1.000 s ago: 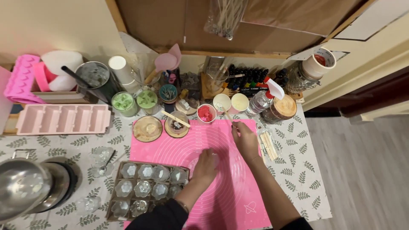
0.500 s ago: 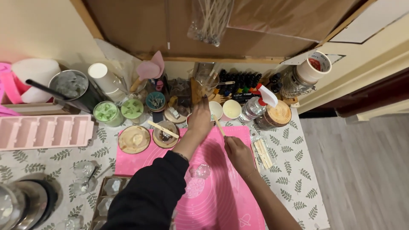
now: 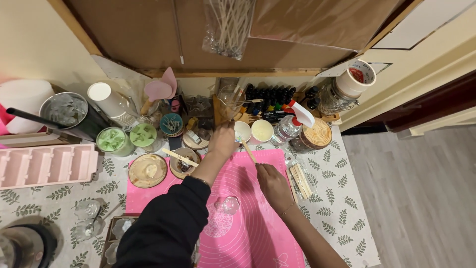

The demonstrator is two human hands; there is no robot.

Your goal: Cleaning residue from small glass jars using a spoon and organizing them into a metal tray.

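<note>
My left hand (image 3: 223,141) reaches across the pink silicone mat (image 3: 258,228) to its far edge. Its fingers curl around a small cup that the hand mostly hides, right beside two white cups (image 3: 252,131). My right hand (image 3: 270,182) sits over the mat and pinches a thin wooden stick (image 3: 248,150), whose tip points toward the white cups. A small clear glass holder (image 3: 229,204) stands on the mat below my left forearm.
Behind the cups stand a spray bottle (image 3: 292,124), a wooden-lidded jar (image 3: 316,134) and a row of dark bottles (image 3: 270,94). Two green cups (image 3: 126,138), two wooden dishes (image 3: 147,170), a pink mould tray (image 3: 44,165) and a metal pot (image 3: 67,111) lie left. Wooden sticks (image 3: 300,181) lie right.
My left hand rose from the mould tray near me to the cups at the mat's far edge. My right hand drew back a little and now holds the stick. The view tilted upward.
</note>
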